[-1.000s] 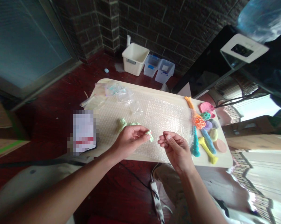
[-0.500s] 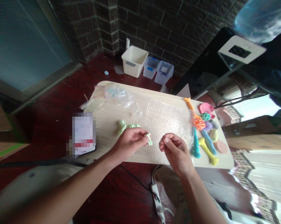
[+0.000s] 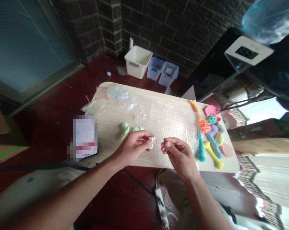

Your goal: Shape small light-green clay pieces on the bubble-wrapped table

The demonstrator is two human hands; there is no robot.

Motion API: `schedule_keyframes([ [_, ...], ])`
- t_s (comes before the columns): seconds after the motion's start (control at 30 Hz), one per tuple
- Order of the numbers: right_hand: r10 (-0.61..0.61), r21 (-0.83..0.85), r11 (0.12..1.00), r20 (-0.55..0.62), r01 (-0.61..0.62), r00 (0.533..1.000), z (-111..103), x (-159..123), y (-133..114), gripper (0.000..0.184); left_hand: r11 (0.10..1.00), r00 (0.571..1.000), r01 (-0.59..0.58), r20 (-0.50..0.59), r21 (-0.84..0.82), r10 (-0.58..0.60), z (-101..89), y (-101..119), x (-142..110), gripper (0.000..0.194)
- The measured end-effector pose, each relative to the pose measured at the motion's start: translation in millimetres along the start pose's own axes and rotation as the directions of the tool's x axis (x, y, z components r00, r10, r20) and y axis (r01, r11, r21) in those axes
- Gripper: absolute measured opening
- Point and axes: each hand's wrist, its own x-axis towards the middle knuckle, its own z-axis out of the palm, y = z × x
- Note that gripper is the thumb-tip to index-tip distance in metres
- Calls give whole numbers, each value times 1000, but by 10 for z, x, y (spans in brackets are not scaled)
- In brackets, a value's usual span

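Observation:
My left hand (image 3: 136,144) pinches a small, knobbly light green piece of modelling clay (image 3: 151,143) between thumb and fingers, above the bubble wrap. To its right, my right hand (image 3: 178,153) is apart from that piece, its thumb pressed to the fingertips. Whatever may be between those fingertips is too small to make out. Just beyond my left hand, a light green clay lump (image 3: 124,130) lies on the bubble wrap (image 3: 168,119), beside another green piece (image 3: 137,128) partly covered by the hand.
Coloured clay shapes, including a yellow bone-like one (image 3: 214,156) and an orange one (image 3: 203,124), lie at the table's right end. Clear plastic bags (image 3: 122,95) rest at the far left. A white basket (image 3: 137,62) stands on the floor behind; a power strip (image 3: 161,207) lies below.
My right hand has moved slightly left, closer to my left hand. The small green piece has turned a little and sits nearer the left fingertips.

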Motion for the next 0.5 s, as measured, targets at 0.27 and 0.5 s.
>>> schedule_keyframes([
  [0.27,21,-17,1000,6,-21,1000,-5,-8,-2,21,1000,1000,14,-7,-5,-14,-1,10,7,27],
  [0.5,19,-8,1000,-9,-19,1000,-8,0,14,22,1000,1000,13,-13,-13,-13,-1,-1,2,28],
])
